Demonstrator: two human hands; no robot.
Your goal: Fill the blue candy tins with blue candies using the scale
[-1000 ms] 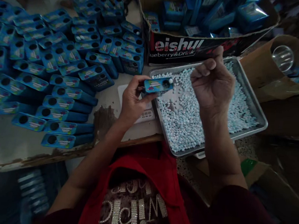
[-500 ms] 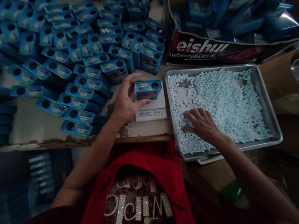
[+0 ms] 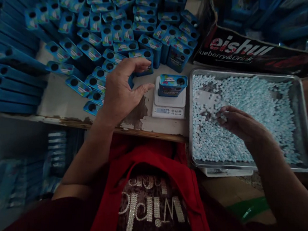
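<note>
Left hand point(image 3: 123, 93) raised over the table point(image 3: 54, 103), its grip spread wide, thumb and forefinger well apart, nothing held; the palm and wrist screen part of the tins behind. Just beside the fingertips, not touching them, a blue tin point(image 3: 169, 90) stands upright on the flat plate of a white plastic scale point(image 3: 160, 102), its round dark opening facing up; the display's last digits are hard to read. Right hand point(image 3: 239, 124) over a shallow metal tray point(image 3: 275, 167), grip closed to a pinch, a few pellets at the fingertips. Pellets point(image 3: 253, 93) small, rounded, pale blue and white, heaped loosely except for a thin patch toward the tray's left side. Behind the scale and leftward, crowded tins point(image 3: 179, 56) fill the surface: oblong, round-cornered, glossy printed tops, each visible hole dark; one farther back has white pellets at its mouth. A black-printed carton point(image 3: 237, 51), raw cardboard at its torn rim, walls off the tray's far side, more blue packs point(image 3: 268, 14) jumbled inside. Table's pale coating is flaked, bare wood along the front edge. Red cloth apron point(image 3: 150, 160) over a dark top point(image 3: 145, 186) with studded lettering.
</note>
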